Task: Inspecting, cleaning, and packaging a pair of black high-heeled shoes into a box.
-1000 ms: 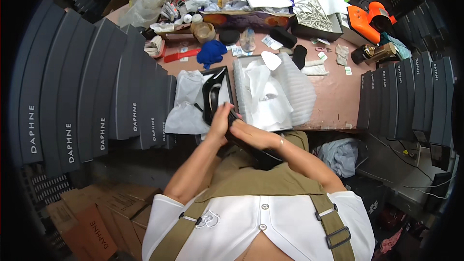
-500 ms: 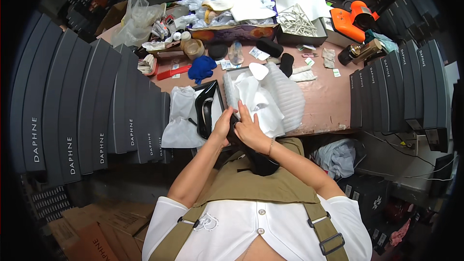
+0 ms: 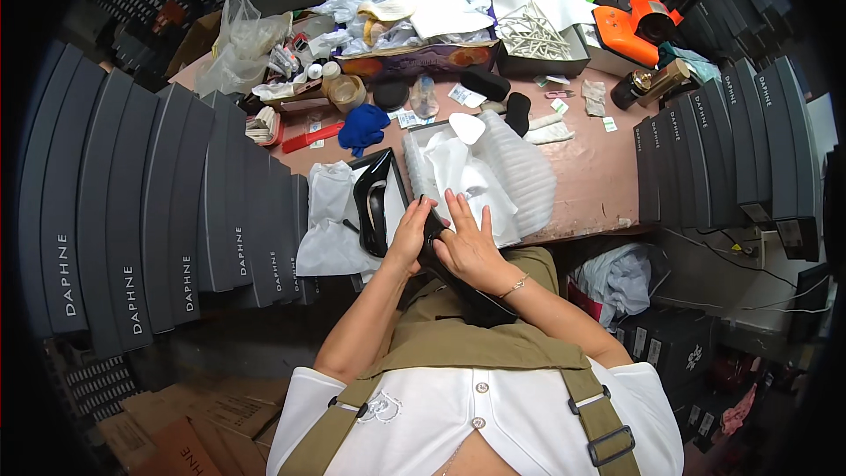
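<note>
Covering black shoe: left hand, right hand; grip unclear

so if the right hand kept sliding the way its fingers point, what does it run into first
Most likely the crumpled white tissue paper just beyond the fingertips of the right hand, which lies flat on the black shoe and points up the table. Depth is unclear, so it might pass over the paper.

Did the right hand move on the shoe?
Yes. The right hand slid forward along the held shoe, toward the white paper, fingers now spread.
</note>
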`<state>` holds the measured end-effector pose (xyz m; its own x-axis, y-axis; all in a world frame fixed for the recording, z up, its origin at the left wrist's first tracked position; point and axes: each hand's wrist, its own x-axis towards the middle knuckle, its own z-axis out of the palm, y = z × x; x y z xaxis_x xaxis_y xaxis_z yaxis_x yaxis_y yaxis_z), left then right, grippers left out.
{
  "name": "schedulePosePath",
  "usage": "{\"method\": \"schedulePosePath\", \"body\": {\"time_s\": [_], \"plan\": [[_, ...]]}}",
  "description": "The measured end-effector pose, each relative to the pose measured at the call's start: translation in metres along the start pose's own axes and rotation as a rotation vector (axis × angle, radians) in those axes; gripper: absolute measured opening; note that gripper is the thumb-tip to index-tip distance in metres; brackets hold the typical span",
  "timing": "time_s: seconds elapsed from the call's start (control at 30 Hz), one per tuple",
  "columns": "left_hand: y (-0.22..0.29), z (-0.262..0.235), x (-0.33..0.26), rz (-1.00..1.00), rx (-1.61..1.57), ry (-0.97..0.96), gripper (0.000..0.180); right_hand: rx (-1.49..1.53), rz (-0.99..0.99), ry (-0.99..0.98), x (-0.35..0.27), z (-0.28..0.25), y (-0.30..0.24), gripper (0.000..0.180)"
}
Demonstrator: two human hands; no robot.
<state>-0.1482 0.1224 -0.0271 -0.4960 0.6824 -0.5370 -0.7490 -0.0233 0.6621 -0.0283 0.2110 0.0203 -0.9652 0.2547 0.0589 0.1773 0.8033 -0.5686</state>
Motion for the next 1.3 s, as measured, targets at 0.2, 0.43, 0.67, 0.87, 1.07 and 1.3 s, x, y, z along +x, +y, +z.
{"method": "schedulePosePath", "body": {"time_s": [0.2,0.43,0.67,0.87,1.07,1.3], "plan": [[0.011,-0.004,0.020,-0.023,-0.078,-0.106,0.036,0.117,-0.219,-0.103,0.040,0.016,0.023,0.030],[0.012,-0.010,0.005,-0.096,-0.181,-0.177,0.039,0.187,-0.463,-0.315,0.016,-0.017,0.012,0.028],[0.021,0.001,0.003,-0.044,-0.159,-0.148,0.038,0.570,-0.037,-0.485,-0.013,-0.058,0.001,0.042],[0.030,0.010,0.002,-0.072,-0.037,-0.063,0.034,0.255,-0.105,-0.232,0.021,0.002,-0.005,0.049],[0.014,-0.001,-0.003,-0.055,-0.105,-0.108,0.034,0.746,-0.143,-0.380,-0.026,-0.044,0.012,0.044],[0.015,0.020,-0.027,-0.042,-0.452,-0.202,0.073,-0.324,-0.038,0.173,0.107,-0.048,0.113,0.041]]}}
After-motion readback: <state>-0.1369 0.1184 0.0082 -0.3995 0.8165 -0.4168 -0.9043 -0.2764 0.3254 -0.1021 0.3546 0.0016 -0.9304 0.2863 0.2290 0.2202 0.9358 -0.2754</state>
